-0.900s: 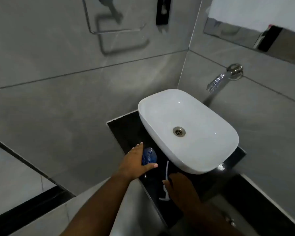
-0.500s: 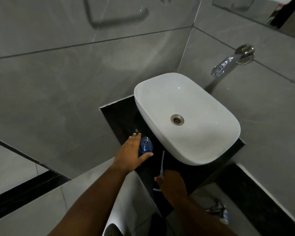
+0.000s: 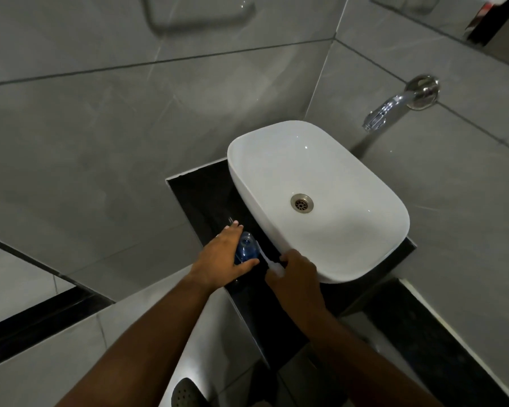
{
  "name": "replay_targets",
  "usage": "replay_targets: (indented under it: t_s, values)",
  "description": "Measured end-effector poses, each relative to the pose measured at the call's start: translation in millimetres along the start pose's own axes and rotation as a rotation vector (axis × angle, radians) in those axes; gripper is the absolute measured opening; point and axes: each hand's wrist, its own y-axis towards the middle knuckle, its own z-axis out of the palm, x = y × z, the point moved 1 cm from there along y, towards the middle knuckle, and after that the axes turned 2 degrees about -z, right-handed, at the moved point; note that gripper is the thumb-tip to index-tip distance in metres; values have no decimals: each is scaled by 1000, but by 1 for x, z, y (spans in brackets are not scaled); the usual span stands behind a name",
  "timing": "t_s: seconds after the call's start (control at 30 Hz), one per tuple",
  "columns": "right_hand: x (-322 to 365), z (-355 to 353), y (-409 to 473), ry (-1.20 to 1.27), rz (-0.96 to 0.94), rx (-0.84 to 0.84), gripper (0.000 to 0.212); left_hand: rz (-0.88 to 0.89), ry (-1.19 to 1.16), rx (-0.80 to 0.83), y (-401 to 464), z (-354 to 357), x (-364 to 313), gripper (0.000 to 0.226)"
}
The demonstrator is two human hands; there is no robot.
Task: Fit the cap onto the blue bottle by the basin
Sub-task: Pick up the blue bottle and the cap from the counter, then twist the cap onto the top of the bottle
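Cap not on yet. Left hand [image 3: 221, 259] wraps the blue bottle [image 3: 245, 250], standing on the black counter [image 3: 200, 195] just beside the basin [image 3: 318, 201]; bottle axis approx vertical, mouth up toward cam. Right hand [image 3: 296, 271] fingers pinch the cap [image 3: 276, 270] (white, its thin tube angled toward the bottle). Left: insert tube, seat cap, likely twist.

The blue bottle [image 3: 245, 250] under my left hand [image 3: 222, 259] looks like clear, glossy plastic, and the white cap [image 3: 274, 267] in my right hand [image 3: 294, 273] like smooth matt plastic. The basin [image 3: 335, 230] is glazed white ceramic with a dull metal drain [image 3: 302, 203], on a polished black stone worktop [image 3: 200, 195]. The tap [image 3: 394, 105] is shiny chrome; the grey wall tiles [image 3: 100, 142] are smooth, faintly sheened.
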Motion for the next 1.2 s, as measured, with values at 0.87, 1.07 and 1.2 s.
replay_targets:
  t_s: [0.87, 1.07, 1.2]
  values:
    - [76, -8, 73, -377, -465, 414, 30, 62, 189, -50, 1, 5, 13, 98]
    - [65, 8, 84, -375, -507, 464, 22, 55, 173, -70, 1, 1, 11, 95]
    - [58, 10, 91, -458, -494, 500, 22, 47, 192, -68, 1, 4, 14, 97]
